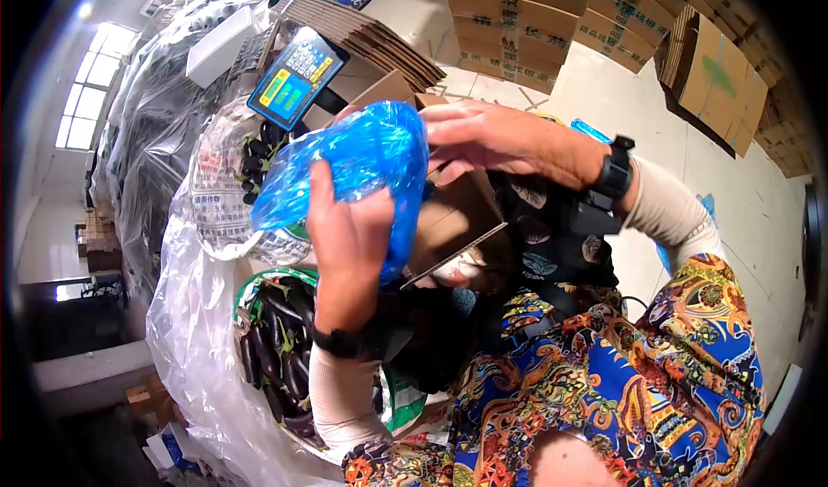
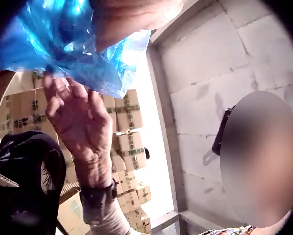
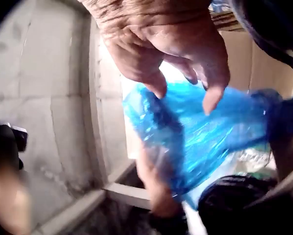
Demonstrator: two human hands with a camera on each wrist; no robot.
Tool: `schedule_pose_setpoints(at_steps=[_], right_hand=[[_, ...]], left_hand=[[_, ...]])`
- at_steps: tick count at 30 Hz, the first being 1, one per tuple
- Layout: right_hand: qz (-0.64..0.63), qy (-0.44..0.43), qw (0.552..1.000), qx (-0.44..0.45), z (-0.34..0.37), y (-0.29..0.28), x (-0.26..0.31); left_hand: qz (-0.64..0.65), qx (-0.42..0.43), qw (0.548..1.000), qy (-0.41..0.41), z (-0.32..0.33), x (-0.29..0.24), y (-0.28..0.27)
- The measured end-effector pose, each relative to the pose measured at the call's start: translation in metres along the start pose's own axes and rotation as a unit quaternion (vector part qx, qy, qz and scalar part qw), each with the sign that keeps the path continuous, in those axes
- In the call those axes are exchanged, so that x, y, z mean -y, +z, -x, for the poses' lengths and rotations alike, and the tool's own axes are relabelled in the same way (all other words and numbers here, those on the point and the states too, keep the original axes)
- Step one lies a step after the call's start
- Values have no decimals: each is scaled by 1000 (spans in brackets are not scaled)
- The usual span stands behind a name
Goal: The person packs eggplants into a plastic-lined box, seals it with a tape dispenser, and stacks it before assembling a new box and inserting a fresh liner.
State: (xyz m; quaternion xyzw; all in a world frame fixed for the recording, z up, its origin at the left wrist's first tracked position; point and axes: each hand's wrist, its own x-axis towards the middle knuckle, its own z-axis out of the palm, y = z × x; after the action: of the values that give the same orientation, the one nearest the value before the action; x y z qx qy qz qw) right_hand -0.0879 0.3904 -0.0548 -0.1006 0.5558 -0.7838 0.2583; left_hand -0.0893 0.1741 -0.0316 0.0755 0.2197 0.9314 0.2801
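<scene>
A thin, shiny blue plastic bag (image 1: 362, 150) is bunched between both hands, above an open cardboard box (image 1: 453, 228). My left hand (image 1: 349, 228) grips the bag's near side, thumb raised against the film. In the right wrist view the left hand (image 3: 153, 178) lies partly behind the blue film. On the bag's other side is my right hand (image 1: 483, 138), its fingers spread and loosely bent. Seen from the right wrist, the right hand (image 3: 171, 44) has thumb and fingers apart, tips at the bag's upper edge. The left wrist view shows the right hand (image 2: 82, 117) below the bag (image 2: 73, 54).
A keypad scale display (image 1: 297, 77) stands beyond the bag. Eggplants (image 1: 280, 340) fill a green-rimmed container at lower left, and more eggplants (image 1: 256, 155) lie in a printed woven sack (image 1: 228, 202). Flattened cardboard (image 1: 366, 34) and stacked cartons (image 1: 517, 25) are farther back.
</scene>
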Motion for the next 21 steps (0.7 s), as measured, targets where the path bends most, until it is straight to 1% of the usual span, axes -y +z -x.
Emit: schedule_pose_setpoints(at_steps=[1, 2, 3, 4, 5, 7, 8, 9, 11, 12, 13, 15, 17, 18, 19, 21], right_hand=[[-128, -5, 992, -11, 8, 3, -1], [-128, -32, 991, -31, 18, 10, 3], [-131, -59, 988, -52, 28, 21, 10], [-107, -75, 989, -70, 31, 25, 11], [-44, -111, 986, -117, 25, 22, -1], [10, -101, 975, -198, 14, 4, -14], [-85, -102, 967, -217, 10, 3, -13], [-80, -99, 973, -195, 10, -4, -10], [-65, -95, 968, -221, 17, -7, -4], [-117, -100, 968, -200, 14, -18, -10], [-112, -88, 978, -154, 14, -31, -9], [-119, -87, 974, -170, 12, -34, -9], [-80, -61, 987, -129, 17, -25, -3], [-59, -46, 992, -105, 17, -19, -1], [-40, -39, 993, -107, 11, -15, -8], [73, -70, 986, -136, 13, 1, -6]], left_hand=[[-39, -57, 998, -2, -7, 9, 3], [-26, -50, 998, -5, -14, 15, 3], [-40, -54, 998, -17, -22, 22, -4], [-137, -40, 990, -1, -29, 29, -11], [-187, -33, 982, 0, -33, 30, -14], [-284, -19, 959, 5, -40, 33, -16], [-454, -2, 888, 70, -36, 31, -16], [-606, 14, 784, 137, -31, 28, -18], [-615, -26, 773, 151, -28, 20, -21], [-475, -80, 871, 99, -30, 16, -22], [-317, -131, 938, 45, -31, 11, -23], [-325, -127, 937, 15, -20, 10, -37], [-314, -108, 943, -9, -10, 19, -44], [-287, -104, 952, -20, -6, 24, -42], [-251, -111, 961, -30, -6, 30, -44], [-291, -98, 951, -41, -2, 37, -42]])
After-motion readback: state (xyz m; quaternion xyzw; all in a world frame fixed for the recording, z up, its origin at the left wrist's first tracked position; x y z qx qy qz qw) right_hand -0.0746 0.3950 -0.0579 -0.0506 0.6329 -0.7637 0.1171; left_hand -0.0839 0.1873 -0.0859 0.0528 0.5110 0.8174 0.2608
